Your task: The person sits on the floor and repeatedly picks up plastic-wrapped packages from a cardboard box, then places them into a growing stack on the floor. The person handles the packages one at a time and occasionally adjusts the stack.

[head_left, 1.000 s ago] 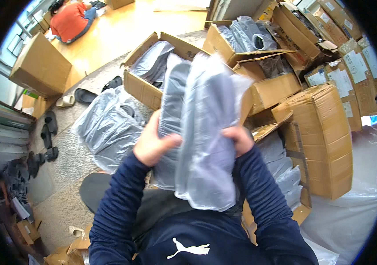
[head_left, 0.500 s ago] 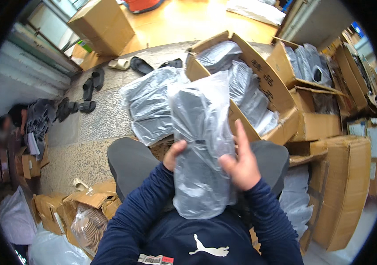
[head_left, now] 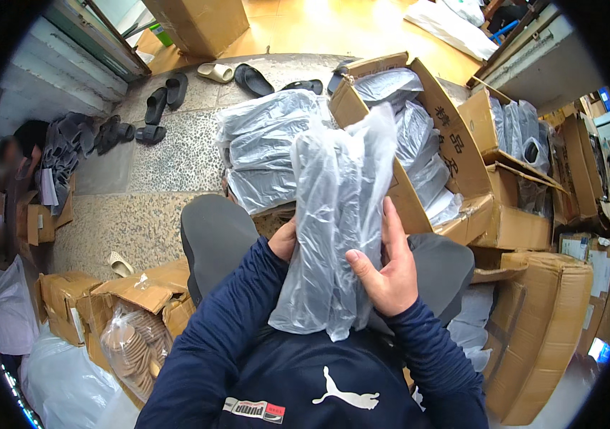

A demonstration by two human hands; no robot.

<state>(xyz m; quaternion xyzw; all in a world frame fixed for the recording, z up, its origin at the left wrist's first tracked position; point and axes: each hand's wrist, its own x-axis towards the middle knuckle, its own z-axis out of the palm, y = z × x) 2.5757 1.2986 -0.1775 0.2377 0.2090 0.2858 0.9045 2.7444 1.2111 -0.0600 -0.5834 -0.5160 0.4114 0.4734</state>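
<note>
Above my lap is a frosty plastic bag [head_left: 333, 236] with dark, long shapes in it, seemingly a pair of slippers; the wrinkled film blurs them. My left hand [head_left: 285, 239] grips its left edge, most of the fingers hidden behind it. On the opposite edge my right hand [head_left: 389, 268] holds the bag, thumb on the front and fingers along the side. Just beyond, similar bagged dark items [head_left: 265, 146] lie stacked in front of my left knee. An open cardboard box [head_left: 455, 143] with more such bags [head_left: 419, 139] stands to their right.
Further boxes [head_left: 544, 329] crowd my right side. At lower left a torn box [head_left: 137, 286] holds bagged tan soles [head_left: 130, 343]. Loose dark slippers [head_left: 156, 106] and a beige one [head_left: 215, 72] lie on the stone floor, near a tall carton [head_left: 201, 28]. A person [head_left: 30, 143] is at far left.
The bag has turned in my hands: the smooth dark face seen before has given way to a wrinkled side with lengthwise folds. My view has shifted slightly.
</note>
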